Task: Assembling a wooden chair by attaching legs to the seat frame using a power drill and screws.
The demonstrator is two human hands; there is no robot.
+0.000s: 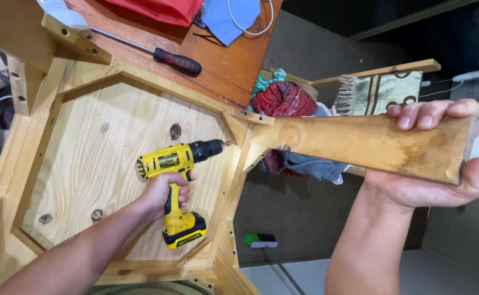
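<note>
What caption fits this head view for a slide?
Left hand aims a yellow cordless drill at a wooden frame's corner block while the right hand grips a wooden leg.

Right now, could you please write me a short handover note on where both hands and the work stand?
Left hand: gripping the yellow cordless drill, its bit at the corner bracket where the leg joins.
Right hand: wrapped around the far end of the wooden table leg, holding it against the upturned hexagonal table frame.
Done: leg set at its corner.
Left: whether the screw is fully in cannot be seen.
Nearby: red-handled screwdriver on the brown tabletop.
</note>
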